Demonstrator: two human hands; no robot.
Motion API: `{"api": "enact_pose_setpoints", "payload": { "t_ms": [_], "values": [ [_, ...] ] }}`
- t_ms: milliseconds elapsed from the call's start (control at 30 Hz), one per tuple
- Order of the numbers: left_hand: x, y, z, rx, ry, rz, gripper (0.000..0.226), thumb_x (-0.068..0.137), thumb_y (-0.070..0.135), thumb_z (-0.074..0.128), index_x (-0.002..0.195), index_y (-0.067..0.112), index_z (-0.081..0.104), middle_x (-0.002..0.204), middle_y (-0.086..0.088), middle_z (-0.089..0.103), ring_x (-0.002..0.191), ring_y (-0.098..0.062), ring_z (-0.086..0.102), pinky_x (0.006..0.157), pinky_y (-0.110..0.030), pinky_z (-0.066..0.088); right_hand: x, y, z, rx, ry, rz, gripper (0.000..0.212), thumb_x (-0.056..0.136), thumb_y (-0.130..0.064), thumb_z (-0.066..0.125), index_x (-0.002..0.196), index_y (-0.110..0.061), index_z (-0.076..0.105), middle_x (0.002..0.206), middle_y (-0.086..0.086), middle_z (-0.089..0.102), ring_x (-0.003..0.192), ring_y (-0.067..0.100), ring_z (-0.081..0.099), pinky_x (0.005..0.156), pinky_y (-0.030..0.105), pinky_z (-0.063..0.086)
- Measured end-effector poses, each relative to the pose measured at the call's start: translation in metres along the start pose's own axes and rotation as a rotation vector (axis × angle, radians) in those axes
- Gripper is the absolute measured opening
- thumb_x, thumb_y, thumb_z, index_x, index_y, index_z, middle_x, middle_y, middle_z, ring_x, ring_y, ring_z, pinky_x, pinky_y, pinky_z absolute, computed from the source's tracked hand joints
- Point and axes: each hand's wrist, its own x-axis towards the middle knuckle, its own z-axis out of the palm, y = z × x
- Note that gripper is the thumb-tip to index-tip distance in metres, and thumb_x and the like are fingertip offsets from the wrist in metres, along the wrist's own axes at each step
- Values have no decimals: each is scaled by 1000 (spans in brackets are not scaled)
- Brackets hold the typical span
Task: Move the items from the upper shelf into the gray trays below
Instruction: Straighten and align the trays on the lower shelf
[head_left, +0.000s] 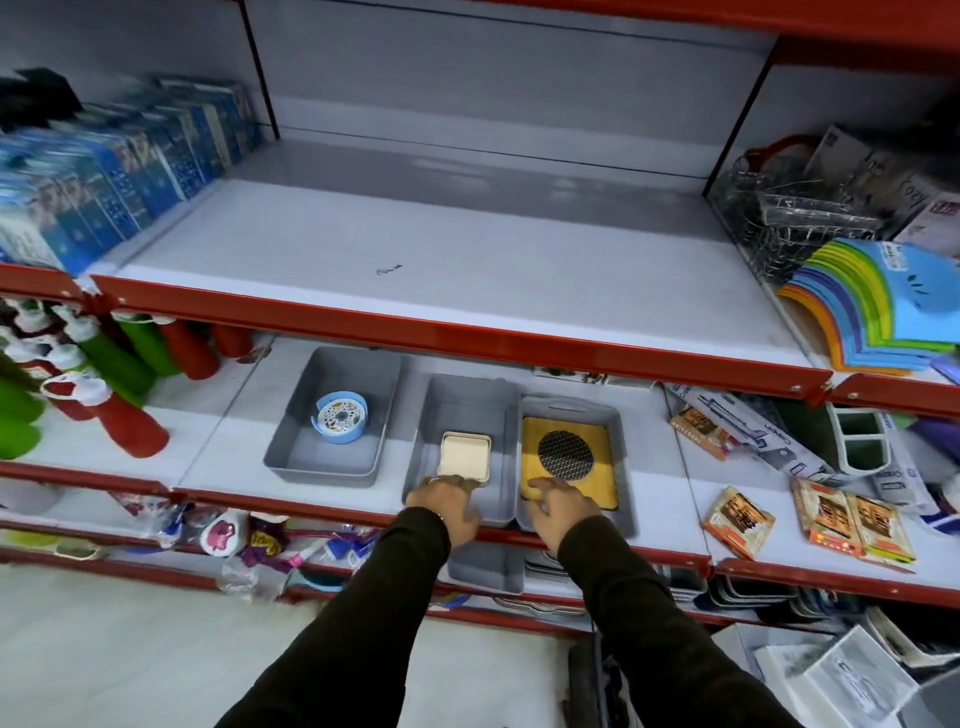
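Observation:
Three gray trays stand side by side on the lower shelf. The left tray (291, 447) holds a round blue item (340, 423). A cream square box (465, 454) lies in the middle tray (498, 410), and my left hand (441, 506) grips its near edge at the tray's front. In the right tray (621, 467) lies a yellow board (535, 431) with a black round mesh (565, 456). My right hand (558, 509) has its fingers closed on the board's near left corner. The upper shelf (441, 260) above the trays is bare.
Blue boxes (104, 171) fill the upper shelf's left section; wire baskets (795, 218) and rainbow-coloured sheets (872, 306) fill its right. Red and green bottles (104, 384) stand left of the trays. Orange packets (852, 519) lie to the right. Another gray tray (485, 569) sits one shelf lower.

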Motion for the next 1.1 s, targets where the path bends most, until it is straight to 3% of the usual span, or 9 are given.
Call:
{"api": "enact_pose_setpoints", "payload": {
  "t_ms": [167,300,400,467,600,967,1100],
  "values": [
    [0,-70,-29,21,93,-60,62,95,46,38,150,17,34,154,-8,41,142,-25,37,121,-40,25,14,-71,3,17,-7,-122,46,95,-30,44,139,-20,49,147,7,49,130,27,50,109,36,40],
    [4,-127,-36,33,9,-137,60,99,46,31,148,13,38,153,-10,42,142,-27,37,123,-43,21,20,-113,22,31,-182,-81,49,96,-36,41,144,-24,44,149,9,47,130,31,51,110,41,41],
    [-2,-146,-35,7,-89,-127,51,99,35,29,142,13,46,150,-10,47,138,-27,43,123,-43,19,20,-132,37,43,-314,-26,51,98,-39,38,145,-19,43,151,10,45,135,29,46,114,39,36],
    [-7,-153,-31,-40,-99,-102,50,99,33,32,143,15,46,150,-9,47,136,-27,46,121,-41,24,14,-143,43,34,-346,-10,47,100,-36,35,140,-15,49,143,12,52,128,29,51,109,38,38],
    [-21,-155,-23,-119,-110,-39,44,95,35,41,133,18,55,140,-7,56,126,-28,55,110,-34,41,6,-148,54,13,-266,19,45,97,-38,38,134,-16,53,134,12,60,117,30,58,103,41,45],
    [-37,-124,-9,-218,-100,40,37,87,38,45,112,16,59,115,-10,66,103,-27,61,94,-36,51,-5,-161,65,-43,-184,23,45,92,-37,46,133,-22,52,128,10,64,109,29,62,99,42,50],
    [-42,-126,-8,-149,-82,58,48,90,36,41,132,17,53,134,-10,60,119,-28,57,108,-39,45,-10,-160,68,-96,-122,-6,53,91,-33,46,144,-24,42,145,8,52,129,30,50,113,48,35]
  ]
}}
